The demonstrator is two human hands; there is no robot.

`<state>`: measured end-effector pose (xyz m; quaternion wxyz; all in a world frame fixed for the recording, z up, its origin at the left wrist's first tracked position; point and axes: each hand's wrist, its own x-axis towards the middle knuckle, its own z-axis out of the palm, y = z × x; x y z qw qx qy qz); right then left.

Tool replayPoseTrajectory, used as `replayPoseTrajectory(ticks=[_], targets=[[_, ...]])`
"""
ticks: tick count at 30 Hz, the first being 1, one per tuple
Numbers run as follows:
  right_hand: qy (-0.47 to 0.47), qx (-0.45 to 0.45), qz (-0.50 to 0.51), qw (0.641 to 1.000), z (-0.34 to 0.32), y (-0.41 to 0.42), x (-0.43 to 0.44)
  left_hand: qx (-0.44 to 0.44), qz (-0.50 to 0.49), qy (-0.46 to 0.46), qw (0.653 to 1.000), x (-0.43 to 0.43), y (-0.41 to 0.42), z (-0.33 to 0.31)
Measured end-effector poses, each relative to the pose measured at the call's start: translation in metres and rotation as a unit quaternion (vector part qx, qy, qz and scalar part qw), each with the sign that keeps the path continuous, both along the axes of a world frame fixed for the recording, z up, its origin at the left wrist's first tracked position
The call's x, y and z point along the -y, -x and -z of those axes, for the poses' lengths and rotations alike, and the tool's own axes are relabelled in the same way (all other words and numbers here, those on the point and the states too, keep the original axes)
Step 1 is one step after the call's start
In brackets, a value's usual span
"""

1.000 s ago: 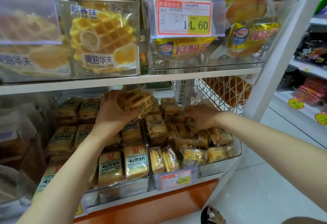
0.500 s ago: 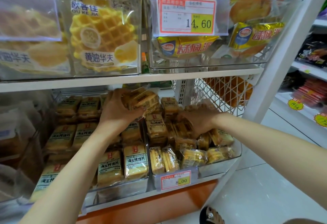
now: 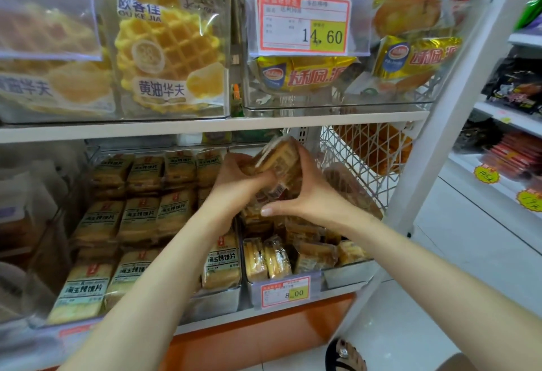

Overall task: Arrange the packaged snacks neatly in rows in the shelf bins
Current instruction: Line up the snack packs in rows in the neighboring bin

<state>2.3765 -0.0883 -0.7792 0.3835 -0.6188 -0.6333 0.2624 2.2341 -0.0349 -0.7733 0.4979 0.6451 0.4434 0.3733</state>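
On the lower shelf (image 3: 205,126) the left bin (image 3: 217,303) looks finished: its packs (image 3: 140,218) lie flat in straight rows with the labels up. The right bin (image 3: 346,274) is, I judge, only partly done. At its front two packs stand on edge side by side, but the ones beside and behind them lie at different angles. Both hands are above the back of this bin and hold one bundle (image 3: 278,162) of packs between them. The left hand (image 3: 234,186) has its fingers curled over the bundle's left side, and the right hand (image 3: 308,194) wraps the right side with the thumb under it. What remains is to set this bundle down in line and to straighten the loose packs.
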Motion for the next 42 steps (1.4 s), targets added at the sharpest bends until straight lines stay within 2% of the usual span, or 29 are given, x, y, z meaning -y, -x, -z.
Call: replayPoseTrajectory(ticks=[4,5,7,10,12,15,17,19,24,28,31,35,39,42], targets=[[-0.072,0.025,0.081,0.994,0.004,-0.001,0.002,0.098,0.072,0.118,0.986,0.011,-0.006,-0.006],[-0.076,0.008,0.08,0.994,0.004,-0.005,0.002,0.124,0.082,0.137,0.979,0.012,-0.007,-0.008],[-0.057,-0.073,0.042,0.995,0.002,-0.012,0.004,0.172,0.066,0.159,0.97,0.011,-0.008,-0.008],[-0.02,-0.214,0.02,0.976,-0.001,-0.022,0.01,0.176,0.032,0.172,0.969,0.008,-0.005,-0.004],[0.014,-0.323,0.006,0.946,-0.002,-0.031,0.014,0.172,0.007,0.166,0.971,0.004,0.0,-0.004],[0.076,-0.496,-0.028,0.864,0.0,-0.045,0.016,0.195,-0.011,0.165,0.967,-0.004,0.006,-0.004],[0.103,-0.553,-0.04,0.826,0.002,-0.049,0.018,0.19,-0.006,0.166,0.968,-0.005,0.007,-0.003],[0.113,-0.546,-0.05,0.828,0.004,-0.05,0.02,0.172,0.004,0.168,0.971,-0.004,0.005,-0.001],[0.079,-0.486,0.012,0.87,0.007,-0.053,0.019,0.185,-0.007,0.187,0.965,-0.006,0.004,-0.001],[0.035,-0.432,0.043,0.9,0.008,-0.054,0.016,0.265,-0.004,0.279,0.923,-0.005,0.007,-0.005],[0.019,-0.437,0.03,0.899,0.011,-0.052,0.015,0.308,0.02,0.326,0.894,-0.001,0.006,-0.007],[0.014,-0.438,0.017,0.899,0.009,-0.047,0.015,0.326,0.051,0.357,0.874,0.004,0.007,-0.008],[0.059,-0.335,0.017,0.94,0.009,-0.043,0.015,0.33,0.077,0.374,0.863,0.005,0.007,-0.007],[0.066,-0.248,0.034,0.966,0.009,-0.041,0.015,0.311,0.081,0.365,0.874,0.006,0.006,-0.009]])
